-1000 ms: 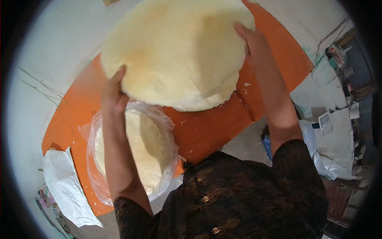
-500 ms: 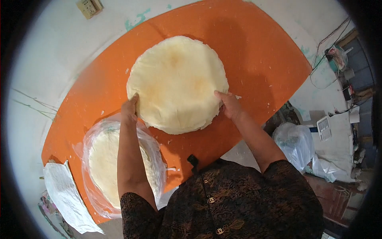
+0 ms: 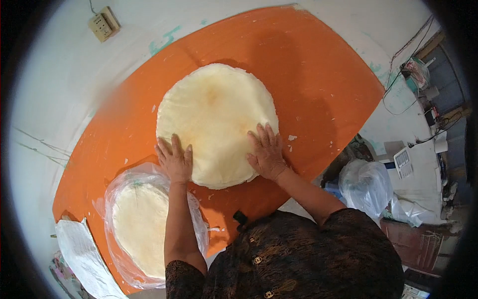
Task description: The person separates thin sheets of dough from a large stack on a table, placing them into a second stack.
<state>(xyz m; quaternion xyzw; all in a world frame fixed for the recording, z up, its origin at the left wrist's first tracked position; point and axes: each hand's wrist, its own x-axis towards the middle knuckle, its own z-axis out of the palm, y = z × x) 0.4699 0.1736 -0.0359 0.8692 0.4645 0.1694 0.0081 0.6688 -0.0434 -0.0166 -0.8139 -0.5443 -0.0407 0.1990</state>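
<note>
A stack of large, round, thin flatbread sheets [image 3: 216, 104], pale cream with light brown patches, lies on the orange tabletop [image 3: 318, 89]. My left hand [image 3: 175, 159] rests on its near left edge, fingers spread and lying flat. On the near right part of the top sheet lies my right hand [image 3: 267, 152], its fingers stretched out too. Neither hand grips anything. Beside my left forearm is a second round stack [image 3: 142, 229] of similar pale sheets inside a clear plastic bag [image 3: 112, 249]; the forearm hides part of its right side.
A folded white cloth or sack [image 3: 82, 254] hangs over the table's left edge. Small white scraps [image 3: 292, 138] dot the tabletop. A bulging clear plastic bag [image 3: 366, 187] stands off the table's right side. A socket box [image 3: 103, 25] is on the wall at the far left.
Both hands have let go of the stack's edges and now lie flat on top of it. The view has shifted slightly, so the stack appears lower in the picture.
</note>
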